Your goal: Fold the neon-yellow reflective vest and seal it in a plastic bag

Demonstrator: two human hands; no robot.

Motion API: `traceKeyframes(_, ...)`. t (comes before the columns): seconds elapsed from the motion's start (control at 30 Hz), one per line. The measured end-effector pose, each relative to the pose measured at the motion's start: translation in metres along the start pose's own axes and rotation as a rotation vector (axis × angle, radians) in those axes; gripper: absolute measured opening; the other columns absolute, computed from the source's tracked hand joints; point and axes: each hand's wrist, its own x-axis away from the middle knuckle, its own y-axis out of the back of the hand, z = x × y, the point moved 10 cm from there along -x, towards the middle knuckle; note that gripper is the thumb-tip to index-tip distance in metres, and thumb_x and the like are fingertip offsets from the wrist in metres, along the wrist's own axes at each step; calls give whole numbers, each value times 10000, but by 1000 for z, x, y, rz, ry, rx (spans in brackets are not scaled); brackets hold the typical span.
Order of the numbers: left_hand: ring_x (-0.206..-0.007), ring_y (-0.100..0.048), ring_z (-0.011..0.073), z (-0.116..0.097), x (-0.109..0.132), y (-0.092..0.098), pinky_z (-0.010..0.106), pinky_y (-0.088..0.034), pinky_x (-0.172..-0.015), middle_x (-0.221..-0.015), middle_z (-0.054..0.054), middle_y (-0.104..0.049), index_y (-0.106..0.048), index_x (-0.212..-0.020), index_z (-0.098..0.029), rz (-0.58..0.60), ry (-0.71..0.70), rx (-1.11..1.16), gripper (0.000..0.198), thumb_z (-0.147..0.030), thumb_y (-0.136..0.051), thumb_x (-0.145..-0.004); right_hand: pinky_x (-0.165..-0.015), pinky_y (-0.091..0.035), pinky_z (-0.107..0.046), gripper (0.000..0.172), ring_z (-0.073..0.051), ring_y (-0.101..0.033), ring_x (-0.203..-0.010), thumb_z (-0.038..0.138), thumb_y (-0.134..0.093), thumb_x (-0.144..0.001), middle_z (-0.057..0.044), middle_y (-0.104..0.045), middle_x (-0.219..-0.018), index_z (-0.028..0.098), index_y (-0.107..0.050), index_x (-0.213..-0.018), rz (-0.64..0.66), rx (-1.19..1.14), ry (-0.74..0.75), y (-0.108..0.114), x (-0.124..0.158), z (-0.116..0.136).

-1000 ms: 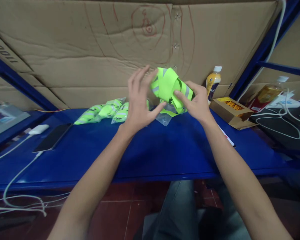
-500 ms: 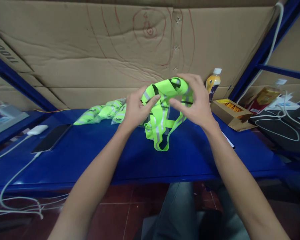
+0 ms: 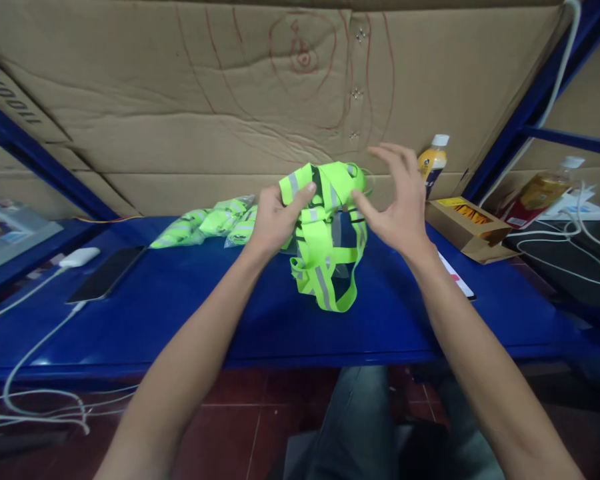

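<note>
A neon-yellow reflective vest (image 3: pixel 325 257) made of straps with grey stripes hangs partly folded above the blue shelf. My left hand (image 3: pixel 275 217) is closed on its upper left side, thumb pressed on the front. At the vest's upper right, my right hand (image 3: pixel 400 207) is open with fingers spread; its thumb tip is at the edge of the fabric, and whether it touches I cannot tell. Loose straps dangle below in loops. Behind my left hand, several similar vests in clear bags (image 3: pixel 205 223) lie on the shelf.
The blue shelf (image 3: pixel 180 320) carries a dark phone (image 3: pixel 107 273) and a white charger (image 3: pixel 80 258) with cables at left. At right are an orange drink bottle (image 3: pixel 433 163), an open cardboard box (image 3: pixel 467 230), another phone (image 3: pixel 457 277) and a tilted bottle (image 3: pixel 540 193). A cardboard wall (image 3: pixel 180 147) stands behind.
My right hand has let go of the vest's upper right part and spread its fingers. The vest hangs slightly lower on that side, still in my left hand.
</note>
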Motion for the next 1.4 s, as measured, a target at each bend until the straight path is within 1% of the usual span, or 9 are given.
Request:
traceKeyframes(0.23,-720,-662,194,-29,12,-12,321,-582,-723,-739,7,-700,-774,-838,-208,106,-182,-298,437,-615,-744,-994,-1126,-550,-602,472,-388,-693,-1272,595,-667,-1019,-120,-753,-1339,323,-707,-1403,242,-49,85,-29,-2,23)
traceKeyframes(0.43,-791,-716,222,-31,10,6,349,-605,-805,-800,16,-745,-827,-939,-227,-20,-207,-280,393,-613,-771,-982,-977,-607,-527,346,-327,-744,-1053,578,-657,-1021,-105,-792,-1115,281,-779,-1150,13,-85,0,-9,0,-8)
traceKeyframes(0.57,-831,-748,220,-24,4,29,369,-643,-821,-843,9,-774,-803,-870,-251,-217,-193,-56,374,-617,-818,-945,-716,-603,-424,404,-234,-720,-740,606,-635,-1023,-58,-742,-821,238,-748,-899,-186,-250,-217,3,9,-60)
traceKeyframes(0.73,-982,-807,259,3,-9,30,411,-690,-846,-961,36,-819,-760,-968,-278,-206,-56,139,433,-711,-760,-953,-642,-588,-411,498,-212,-655,-624,677,-681,-962,-46,-683,-671,235,-664,-732,-190,-247,-351,-11,20,-99)
traceKeyframes(0.87,-1134,-803,282,6,-10,24,421,-698,-902,-1106,69,-835,-745,-1081,-282,-137,-41,129,558,-821,-670,-956,-870,-631,-592,468,-318,-721,-803,692,-693,-947,-117,-736,-811,236,-700,-841,-142,-49,-258,-7,18,-79)
traceKeyframes(0.97,-1144,-804,286,2,-5,16,423,-701,-896,-1096,77,-834,-740,-1082,-265,-116,-35,139,600,-844,-671,-940,-1036,-584,-675,473,-410,-712,-1178,648,-651,-994,-192,-733,-1254,246,-724,-1232,-235,59,-138,22,9,-36)
traceKeyframes(1.03,-1128,-807,286,0,-1,8,411,-702,-867,-1064,77,-830,-740,-1069,-256,-87,-12,158,607,-843,-698,-922,-1101,-572,-626,510,-403,-645,-1352,615,-641,-1019,-166,-677,-1430,313,-650,-1429,-126,50,-28,23,-2,-2)
traceKeyframes(1.2,-1034,-808,276,7,4,0,393,-688,-831,-978,81,-813,-745,-1000,-229,-49,38,177,570,-796,-706,-950,-957,-612,-522,478,-336,-717,-1037,696,-719,-957,-71,-774,-1053,273,-738,-1178,311,-198,26,-25,-13,26)
traceKeyframes(1.4,-1165,-724,302,-8,10,23,466,-586,-1060,-1197,121,-769,-718,-1220,-228,-242,-180,-219,607,-772,-725,-950,-796,-607,-465,524,-274,-647,-814,789,-699,-917,-37,-671,-817,265,-693,-897,169,-285,-136,-41,-12,-21)
